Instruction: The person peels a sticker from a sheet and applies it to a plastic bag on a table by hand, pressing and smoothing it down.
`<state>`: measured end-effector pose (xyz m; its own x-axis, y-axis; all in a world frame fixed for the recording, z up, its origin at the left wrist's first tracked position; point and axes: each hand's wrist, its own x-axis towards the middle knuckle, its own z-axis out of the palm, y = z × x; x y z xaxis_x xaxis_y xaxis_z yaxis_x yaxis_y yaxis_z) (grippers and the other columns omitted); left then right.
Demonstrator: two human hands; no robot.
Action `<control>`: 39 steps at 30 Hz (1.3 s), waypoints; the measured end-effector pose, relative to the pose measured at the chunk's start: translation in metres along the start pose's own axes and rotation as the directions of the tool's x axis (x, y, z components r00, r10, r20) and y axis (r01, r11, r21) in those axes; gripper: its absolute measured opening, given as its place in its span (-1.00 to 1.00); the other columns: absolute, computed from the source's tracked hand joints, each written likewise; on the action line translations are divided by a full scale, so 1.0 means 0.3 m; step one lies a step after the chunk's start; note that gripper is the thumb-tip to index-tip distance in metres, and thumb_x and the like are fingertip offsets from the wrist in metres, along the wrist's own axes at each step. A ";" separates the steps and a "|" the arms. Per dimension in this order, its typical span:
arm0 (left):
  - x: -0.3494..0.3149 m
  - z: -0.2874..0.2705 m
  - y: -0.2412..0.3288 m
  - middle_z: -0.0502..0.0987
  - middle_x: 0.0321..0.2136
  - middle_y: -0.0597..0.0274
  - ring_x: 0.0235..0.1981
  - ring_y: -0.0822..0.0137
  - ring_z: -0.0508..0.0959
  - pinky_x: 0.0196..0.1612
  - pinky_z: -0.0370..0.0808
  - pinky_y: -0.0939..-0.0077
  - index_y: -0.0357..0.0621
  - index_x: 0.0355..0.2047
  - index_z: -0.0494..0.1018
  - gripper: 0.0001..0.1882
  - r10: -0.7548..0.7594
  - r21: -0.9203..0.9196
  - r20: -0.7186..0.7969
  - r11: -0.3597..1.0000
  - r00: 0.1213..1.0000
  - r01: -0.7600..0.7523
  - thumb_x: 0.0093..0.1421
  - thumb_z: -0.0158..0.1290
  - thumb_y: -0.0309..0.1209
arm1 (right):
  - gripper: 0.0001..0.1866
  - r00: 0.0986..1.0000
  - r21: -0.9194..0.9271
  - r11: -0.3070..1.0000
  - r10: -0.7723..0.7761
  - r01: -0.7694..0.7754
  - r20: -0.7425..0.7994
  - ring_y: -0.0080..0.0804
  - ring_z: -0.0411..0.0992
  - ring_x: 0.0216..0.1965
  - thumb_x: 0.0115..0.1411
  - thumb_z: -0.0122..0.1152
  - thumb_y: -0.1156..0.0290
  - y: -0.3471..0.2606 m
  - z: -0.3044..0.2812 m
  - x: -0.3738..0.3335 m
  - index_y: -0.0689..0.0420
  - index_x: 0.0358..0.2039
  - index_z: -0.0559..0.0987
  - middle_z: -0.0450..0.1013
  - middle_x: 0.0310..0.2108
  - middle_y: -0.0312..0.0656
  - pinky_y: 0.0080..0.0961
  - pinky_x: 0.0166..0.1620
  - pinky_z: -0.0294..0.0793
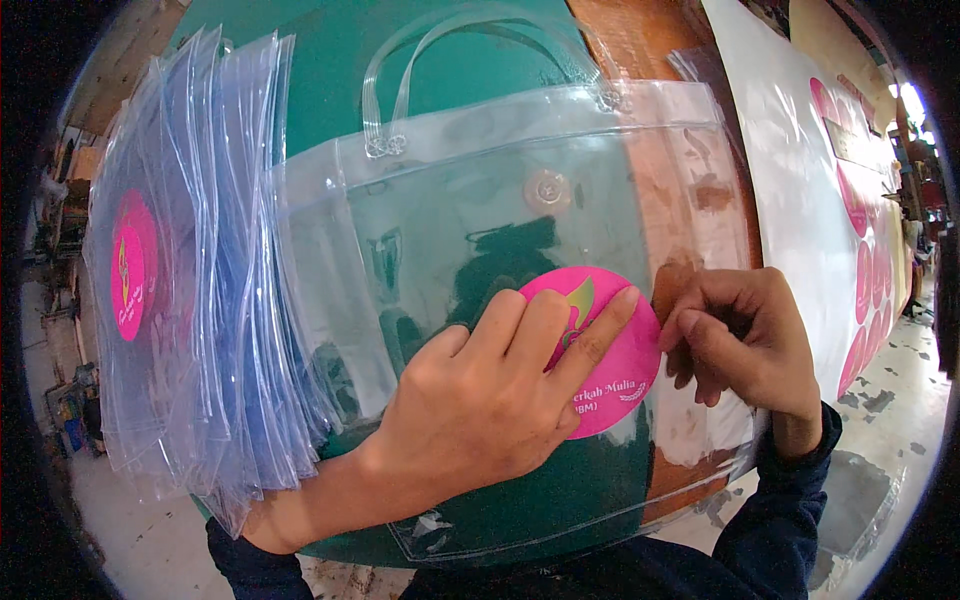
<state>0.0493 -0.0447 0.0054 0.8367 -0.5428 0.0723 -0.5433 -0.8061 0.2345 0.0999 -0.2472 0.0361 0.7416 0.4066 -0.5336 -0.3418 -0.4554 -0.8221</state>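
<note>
A clear plastic bag (430, 230) with looped clear handles (400, 85) lies flat in front of me. On it is a round pink sticker (640, 350) with a green leaf shape and white print. My left hand (480, 385) reaches across from the lower left and rests on the sticker, its index finger stretched out over the face and the other fingers bent. Hovering by the sticker's right edge, my right hand (745, 335) has thumb and fingers drawn together in a pinch. Whatever lies between those fingertips is hidden.
To the left lies a thick stack of clear plastic bags (220, 260), a pink sticker (128, 265) showing on it. A white sheet (775, 150) with several pink round stickers stretches along the right. Beneath the bag are a green surface (320, 50) and brown wood (640, 40).
</note>
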 end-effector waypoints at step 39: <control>-0.032 0.035 -0.014 0.24 -0.48 0.39 -0.37 0.38 0.32 -0.36 0.22 0.43 0.28 -0.08 0.45 -0.53 0.362 -0.124 -0.148 0.917 0.921 -0.380 -0.08 0.01 -0.38 | -0.76 0.925 0.140 0.937 -0.276 0.319 -0.262 -0.66 0.21 -0.82 0.21 -0.13 0.44 0.039 -0.010 0.075 0.30 -0.51 0.44 0.33 -0.76 -0.23 -0.74 -0.72 0.19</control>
<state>0.0428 -0.0385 -0.0064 0.5839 -0.7566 0.2944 -0.8075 -0.5035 0.3074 0.1143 -0.2459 0.0150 0.9314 0.2940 -0.2146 -0.1646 -0.1858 -0.9687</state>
